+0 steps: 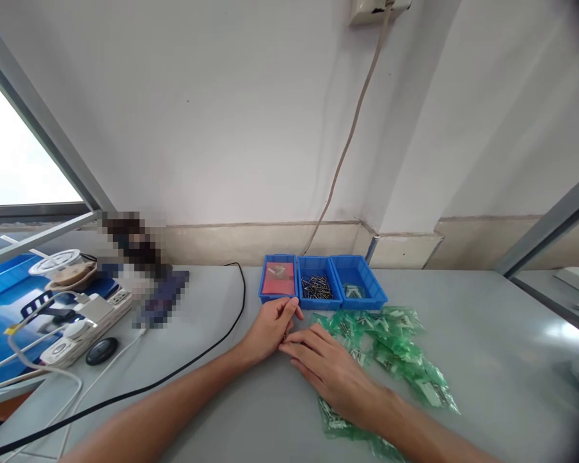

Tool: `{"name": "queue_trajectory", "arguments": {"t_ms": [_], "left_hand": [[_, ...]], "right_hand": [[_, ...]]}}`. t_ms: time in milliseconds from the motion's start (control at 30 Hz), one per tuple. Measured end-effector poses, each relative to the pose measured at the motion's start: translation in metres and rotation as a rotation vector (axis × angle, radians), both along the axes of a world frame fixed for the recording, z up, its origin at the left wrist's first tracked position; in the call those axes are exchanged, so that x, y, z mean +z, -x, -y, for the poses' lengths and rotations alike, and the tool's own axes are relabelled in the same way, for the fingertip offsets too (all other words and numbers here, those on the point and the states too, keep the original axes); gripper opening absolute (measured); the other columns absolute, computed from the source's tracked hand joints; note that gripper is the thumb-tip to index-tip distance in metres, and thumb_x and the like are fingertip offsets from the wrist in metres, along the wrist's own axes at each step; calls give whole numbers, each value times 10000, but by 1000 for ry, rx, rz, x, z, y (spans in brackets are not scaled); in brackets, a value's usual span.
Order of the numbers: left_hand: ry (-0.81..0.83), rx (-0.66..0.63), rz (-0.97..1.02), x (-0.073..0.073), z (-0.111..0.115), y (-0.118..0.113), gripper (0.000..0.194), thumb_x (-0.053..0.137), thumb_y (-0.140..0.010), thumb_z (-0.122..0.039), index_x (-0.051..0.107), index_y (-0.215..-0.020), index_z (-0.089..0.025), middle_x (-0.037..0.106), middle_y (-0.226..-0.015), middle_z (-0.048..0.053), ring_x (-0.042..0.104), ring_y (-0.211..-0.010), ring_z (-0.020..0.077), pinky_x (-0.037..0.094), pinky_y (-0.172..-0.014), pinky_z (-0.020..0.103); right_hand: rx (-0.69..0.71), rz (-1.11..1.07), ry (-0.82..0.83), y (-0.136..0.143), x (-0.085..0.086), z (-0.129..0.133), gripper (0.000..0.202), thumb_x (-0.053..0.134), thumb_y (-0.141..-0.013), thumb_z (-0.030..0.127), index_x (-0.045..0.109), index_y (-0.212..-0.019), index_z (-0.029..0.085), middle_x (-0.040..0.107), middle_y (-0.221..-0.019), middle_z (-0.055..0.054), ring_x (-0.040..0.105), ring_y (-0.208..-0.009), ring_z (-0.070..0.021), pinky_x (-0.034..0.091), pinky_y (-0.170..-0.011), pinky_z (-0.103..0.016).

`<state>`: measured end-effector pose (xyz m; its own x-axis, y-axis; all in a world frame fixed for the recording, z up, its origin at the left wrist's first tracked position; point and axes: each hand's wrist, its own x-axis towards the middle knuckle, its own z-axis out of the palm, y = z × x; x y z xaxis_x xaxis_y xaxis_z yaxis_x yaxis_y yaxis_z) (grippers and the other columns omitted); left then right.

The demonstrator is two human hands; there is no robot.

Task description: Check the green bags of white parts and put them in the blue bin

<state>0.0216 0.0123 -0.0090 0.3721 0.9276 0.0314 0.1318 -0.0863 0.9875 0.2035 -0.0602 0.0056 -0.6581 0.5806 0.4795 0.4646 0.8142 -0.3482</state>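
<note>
My left hand (269,329) is closed, fingers curled inward, just in front of the blue bins; what it holds, if anything, is hidden. My right hand (325,363) comes from the right with its fingers pressed together, the fingertips meeting the left hand's fingers. Anything between them is too small to make out. The middle blue bin (336,302) contains many metal screws (317,287). Beside it, the left blue bin (278,298) has a red sheet (271,283) with a small clear bag on it. Small packets (353,291) lie in the right blue bin (372,299).
Green plastic bags (405,352) with small hardware lie around and partly under my right forearm. A black cable (183,365) crosses the grey table (231,411) on the left. Farther left are a power strip (60,350), a black mouse (101,351) and a lidded bowl (60,260).
</note>
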Motion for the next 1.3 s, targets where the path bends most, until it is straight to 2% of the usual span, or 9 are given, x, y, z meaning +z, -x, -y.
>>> {"name": "queue_trajectory", "arguments": {"t_ms": [267,400,600,833,1033,1200,1300], "left_hand": [[-9,-61,-15,3,3,1,547,496,-1021,-666,633,-880,-155,441,-530,-68,383,-452,96,303,-450,210],[-28,-77,-43,5,3,1,551,477,-1034,-656,633,-866,-154,481,-516,-60,394,-428,95,312,-432,210],[19,-113,-74,4,4,3,550,459,-1028,-679,627,-900,-170,454,-539,-73,406,-396,94,310,-386,205],[-81,-112,-190,1,5,7,465,475,-1060,-556,645,-881,-163,477,-588,-61,449,-473,95,340,-466,206],[-129,-141,-188,2,3,10,359,590,-1021,-491,671,-936,-152,580,-714,-26,473,-549,89,373,-523,204],[-31,-206,-136,6,2,14,358,695,-956,-512,660,-994,-158,526,-649,-58,439,-474,76,351,-451,195],[3,-256,-102,9,1,16,377,763,-903,-497,679,-1034,-154,526,-692,-50,460,-515,81,393,-448,186]], "right_hand": [[-19,-89,48,-3,-4,-1,309,511,-1064,75,635,-1309,217,704,-1172,-80,591,-1055,-253,531,-957,-409],[-94,-163,38,-2,-1,-2,219,546,-1065,114,657,-1210,233,710,-1135,-69,612,-1020,-247,530,-911,-394],[-197,-242,20,-6,3,-7,160,574,-1045,100,640,-1061,245,709,-1038,-48,617,-932,-229,518,-821,-354],[-291,-321,68,-12,6,-8,150,566,-1045,123,627,-1028,259,687,-1020,-39,631,-923,-225,514,-806,-338],[-405,-348,189,-19,9,-11,124,563,-1048,183,639,-986,259,661,-983,-31,609,-834,-211,490,-756,-324],[-463,-420,287,-22,9,-14,107,573,-1044,237,628,-955,255,649,-957,-15,583,-785,-195,467,-739,-317],[-491,-472,324,-22,8,-15,110,576,-1043,277,627,-948,253,643,-927,-13,572,-780,-196,459,-722,-318]]}}
